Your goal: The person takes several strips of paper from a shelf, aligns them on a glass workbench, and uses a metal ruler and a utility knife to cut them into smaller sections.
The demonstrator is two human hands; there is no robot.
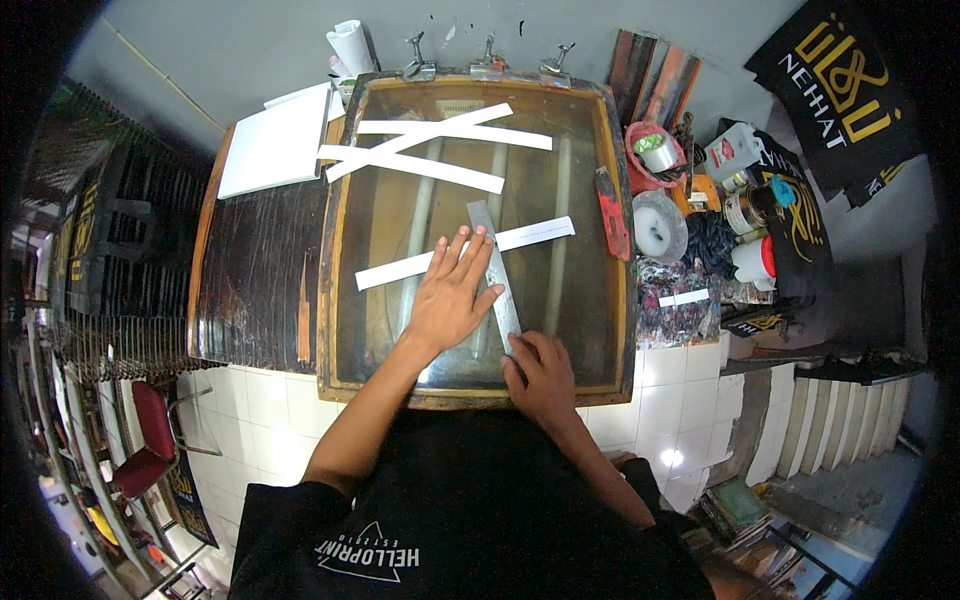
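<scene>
My left hand (455, 295) lies flat with its fingers stretched out, its fingertips on a metal ruler (507, 322) and a white paper strip (395, 269). The ruler slants across the strip, and its far end reaches past my fingers. My right hand (541, 375) is closed at the ruler's near end, thumb and fingers around it. Underneath is the glass top (390, 335) of a wooden-framed table. Farther back on the glass, three more white strips (520, 138) cross one another.
A stack of white paper (275, 145) sits on the dark wooden table at the left. Metal clamps (490, 65) line the back edge. A red-handled tool (612, 215) rests on the right frame, beside a cluttered stand with a pink basket (640, 180) and a white tub (660, 228).
</scene>
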